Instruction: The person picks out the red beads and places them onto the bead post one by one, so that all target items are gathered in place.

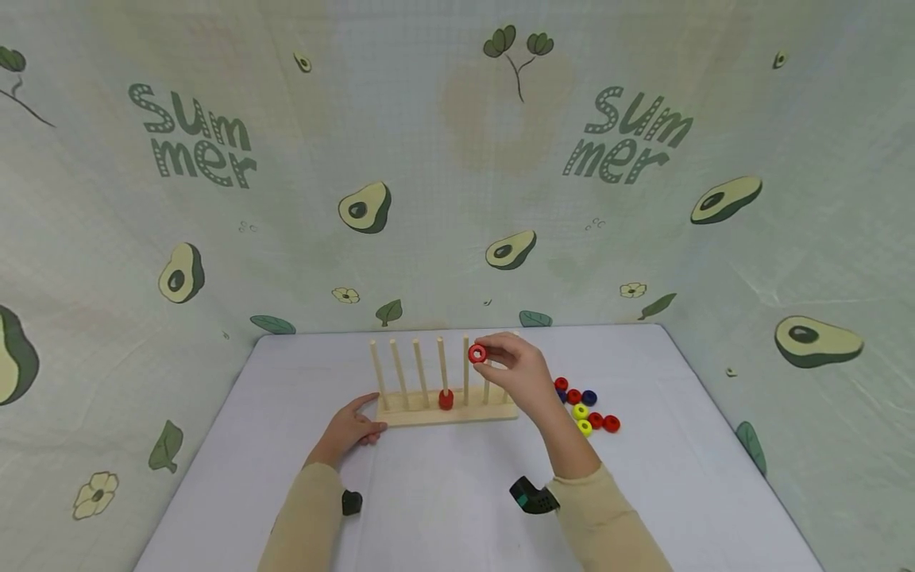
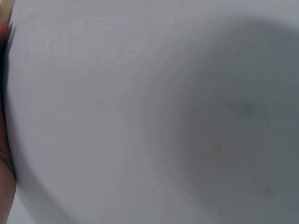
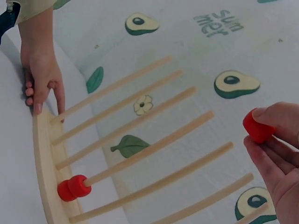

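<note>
Our right grip (image 1: 525,369) pinches a red bead (image 1: 476,353) up by the pegs (image 1: 399,372), not yet threaded, while our left grip (image 1: 346,429) holds the left end of the wooden rack (image 1: 422,418). We judge this a threading step; the next move calls for centring the bead over a peg, perhaps the fourth from the left, which carries two red beads (image 3: 79,185). On the cloth backdrop (image 1: 429,151) we read "SUMMER" twice.

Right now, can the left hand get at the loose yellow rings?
Probably not directly: the left hand grips the left end of the peg rack, and in the head view the right forearm comes between it and the yellow rings.
</note>
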Demonstrator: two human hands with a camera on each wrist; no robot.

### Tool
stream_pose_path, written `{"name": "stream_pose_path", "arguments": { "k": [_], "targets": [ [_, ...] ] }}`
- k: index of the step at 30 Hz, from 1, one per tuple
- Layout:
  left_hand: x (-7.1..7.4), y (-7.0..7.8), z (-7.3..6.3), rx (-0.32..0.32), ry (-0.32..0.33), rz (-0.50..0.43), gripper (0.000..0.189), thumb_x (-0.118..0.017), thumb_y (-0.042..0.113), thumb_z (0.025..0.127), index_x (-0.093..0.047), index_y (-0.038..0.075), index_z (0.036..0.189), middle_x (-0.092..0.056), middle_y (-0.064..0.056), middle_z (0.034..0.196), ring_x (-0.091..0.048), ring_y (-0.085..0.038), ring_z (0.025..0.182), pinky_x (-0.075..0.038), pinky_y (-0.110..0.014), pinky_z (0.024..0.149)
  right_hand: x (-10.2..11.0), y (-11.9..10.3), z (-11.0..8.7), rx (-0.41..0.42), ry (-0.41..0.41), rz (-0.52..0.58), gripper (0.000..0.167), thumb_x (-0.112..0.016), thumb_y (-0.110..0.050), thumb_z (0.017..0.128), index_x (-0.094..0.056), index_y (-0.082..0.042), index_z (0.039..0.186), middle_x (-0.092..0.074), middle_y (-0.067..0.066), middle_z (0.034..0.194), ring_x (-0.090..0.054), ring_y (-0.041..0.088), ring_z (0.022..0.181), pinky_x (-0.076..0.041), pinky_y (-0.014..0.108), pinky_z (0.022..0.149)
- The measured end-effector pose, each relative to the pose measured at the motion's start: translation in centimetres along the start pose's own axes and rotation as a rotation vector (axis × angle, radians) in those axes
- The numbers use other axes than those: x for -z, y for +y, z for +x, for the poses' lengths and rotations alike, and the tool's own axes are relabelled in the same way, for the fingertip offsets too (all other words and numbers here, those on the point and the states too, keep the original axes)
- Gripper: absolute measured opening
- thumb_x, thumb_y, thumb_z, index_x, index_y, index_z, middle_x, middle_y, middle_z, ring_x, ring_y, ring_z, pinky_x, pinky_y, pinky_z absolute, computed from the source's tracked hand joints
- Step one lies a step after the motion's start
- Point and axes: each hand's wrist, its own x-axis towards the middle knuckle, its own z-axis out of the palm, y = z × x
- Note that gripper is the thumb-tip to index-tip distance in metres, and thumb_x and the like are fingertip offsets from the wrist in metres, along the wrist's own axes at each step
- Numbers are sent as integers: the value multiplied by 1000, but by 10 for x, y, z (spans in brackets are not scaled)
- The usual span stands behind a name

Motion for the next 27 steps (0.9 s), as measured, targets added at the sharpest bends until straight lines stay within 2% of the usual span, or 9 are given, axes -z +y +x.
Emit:
{"name": "stream_pose_path", "arguments": {
  "k": [5, 9, 13, 17, 22, 27],
  "targets": [
    [-1, 2, -2, 5, 12, 18, 73, -80, 11, 81, -44, 7, 144, -63, -4, 61, -55, -12, 51, -46, -25, 53, -4, -27, -3, 42, 17, -68, 32, -71, 5, 85, -65, 7, 116, -62, 18, 115, -62, 31, 107, -49, 34, 91],
    [-3, 3, -2, 10, 30, 42, 72, -80, 10, 81, -46, 8, 144, -64, -4, 60, -55, -11, 50, -46, -25, 53, -7, -30, -1, 69, 56, -96, 31, -72, 5, 85, -65, 8, 115, -63, 17, 114, -61, 29, 105, -48, 36, 94],
    [-3, 4, -3, 16, 40, 50, 72, -80, 9, 81, -46, 9, 144, -64, -4, 59, -55, -11, 49, -46, -25, 53, -11, -12, 8, 83, 70, -93, 34, -74, 3, 84, -66, 6, 116, -63, 17, 115, -60, 28, 107, -45, 41, 98],
    [-3, 5, -5, 9, 41, 39, 72, -79, 8, 81, -45, 6, 144, -64, -4, 60, -56, -11, 50, -46, -24, 52, -13, 4, 17, 120, 67, -97, 33, -78, -5, 83, -70, -2, 115, -65, 11, 115, -59, 25, 108, -44, 43, 98],
    [-4, 5, -5, 14, 47, 25, 72, -79, 7, 81, -45, 7, 144, -64, -3, 60, -56, -10, 50, -45, -24, 53, -15, 11, 23, 179, 53, -110, 31, -80, -16, 83, -73, -11, 113, -67, 1, 113, -58, 18, 110, -43, 44, 98],
    [-4, 4, -4, 3, 45, 17, 72, -79, 6, 80, -46, 6, 144, -63, -4, 60, -56, -10, 50, -46, -24, 52, -17, 14, 26, 210, 57, -136, 29, -79, -16, 84, -72, -11, 112, -67, -2, 110, -58, 19, 108, -45, 46, 96]
  ]
}}
